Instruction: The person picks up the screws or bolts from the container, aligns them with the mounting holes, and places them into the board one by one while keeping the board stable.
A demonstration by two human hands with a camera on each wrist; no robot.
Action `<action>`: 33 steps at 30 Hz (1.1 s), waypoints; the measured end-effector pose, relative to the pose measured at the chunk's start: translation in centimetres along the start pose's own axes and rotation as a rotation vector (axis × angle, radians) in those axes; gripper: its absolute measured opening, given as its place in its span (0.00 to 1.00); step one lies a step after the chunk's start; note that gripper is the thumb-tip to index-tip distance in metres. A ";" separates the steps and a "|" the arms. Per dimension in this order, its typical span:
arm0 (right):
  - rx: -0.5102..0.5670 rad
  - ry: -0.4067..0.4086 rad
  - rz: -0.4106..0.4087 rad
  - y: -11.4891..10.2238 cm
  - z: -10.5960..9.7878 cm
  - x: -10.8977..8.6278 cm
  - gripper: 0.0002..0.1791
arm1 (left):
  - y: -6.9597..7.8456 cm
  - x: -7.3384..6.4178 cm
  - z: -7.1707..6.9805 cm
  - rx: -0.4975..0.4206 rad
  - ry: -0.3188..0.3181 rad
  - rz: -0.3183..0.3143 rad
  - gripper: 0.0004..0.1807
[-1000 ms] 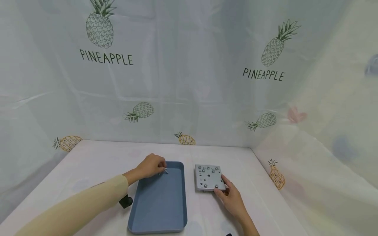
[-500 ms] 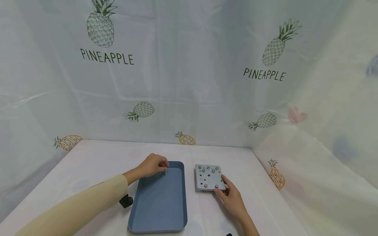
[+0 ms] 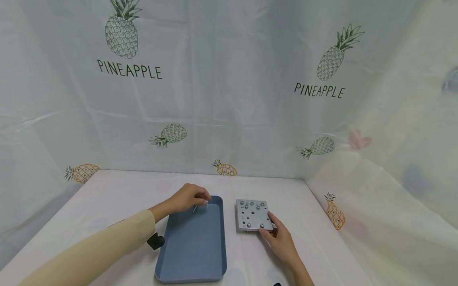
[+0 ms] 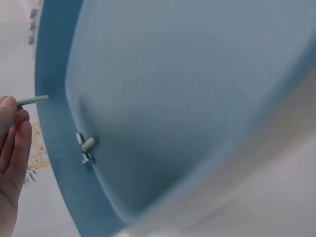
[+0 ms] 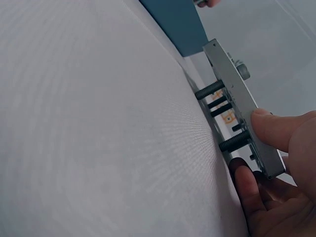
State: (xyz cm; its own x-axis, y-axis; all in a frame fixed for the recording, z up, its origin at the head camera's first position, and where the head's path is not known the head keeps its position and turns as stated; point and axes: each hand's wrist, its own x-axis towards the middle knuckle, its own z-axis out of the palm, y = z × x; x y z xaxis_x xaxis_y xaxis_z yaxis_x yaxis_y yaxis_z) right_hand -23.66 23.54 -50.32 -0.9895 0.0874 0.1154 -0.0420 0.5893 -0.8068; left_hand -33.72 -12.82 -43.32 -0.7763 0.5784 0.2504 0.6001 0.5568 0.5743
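My left hand (image 3: 189,197) is over the far end of a blue tray (image 3: 195,246). Thumb and fingers pinch a slim silver screw (image 4: 33,100), its shaft sticking out beyond the fingertips. Several short metal screws (image 4: 88,143) lie against the tray's end wall in the left wrist view. To the right of the tray, my right hand (image 3: 282,240) grips the near right corner of a square metal plate (image 3: 253,214), thumb on its edge and fingers beneath. Screw heads and open holes dot the plate's top. In the right wrist view, threaded screw shafts (image 5: 234,141) protrude from its underside.
A white patterned cloth (image 3: 125,190) covers the table. A black object (image 3: 156,241) sits by the left forearm, beside the tray's left edge. Pineapple-print curtains (image 3: 229,99) rise behind the table and along its sides.
My left hand has shifted slightly right and up with the screw, whose shaft has turned from slanted to hanging roughly upright. The right hand and the plate have stayed in place.
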 end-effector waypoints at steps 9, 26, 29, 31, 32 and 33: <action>0.003 0.000 0.002 -0.1 0.1 0.1 0.45 | 2.5 1.0 -0.3 -0.057 -0.010 0.036 0.09; -0.003 0.008 0.018 0.1 0.3 0.2 0.45 | 6.3 3.7 2.3 -0.145 -0.022 0.039 0.08; -0.007 0.012 0.012 0.1 0.3 0.3 0.45 | 6.7 4.1 3.0 -0.165 -0.035 0.016 0.08; -0.008 0.013 0.013 0.1 0.3 0.3 0.45 | 6.8 4.4 3.5 -0.173 -0.042 0.011 0.08; -0.008 0.014 0.010 0.1 0.3 0.3 0.45 | 6.9 4.6 3.7 -0.174 -0.043 0.010 0.08; -0.010 0.015 0.009 0.0 0.3 0.3 0.45 | 6.9 4.7 3.8 -0.176 -0.044 0.012 0.08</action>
State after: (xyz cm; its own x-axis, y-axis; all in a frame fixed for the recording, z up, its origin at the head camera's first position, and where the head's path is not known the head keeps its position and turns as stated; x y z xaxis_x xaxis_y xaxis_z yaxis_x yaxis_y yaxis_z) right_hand -23.96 23.38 -50.47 -0.9876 0.1048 0.1168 -0.0316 0.5962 -0.8022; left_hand -32.51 -3.96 -41.14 -0.7582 0.6116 0.2260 0.5630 0.4392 0.7001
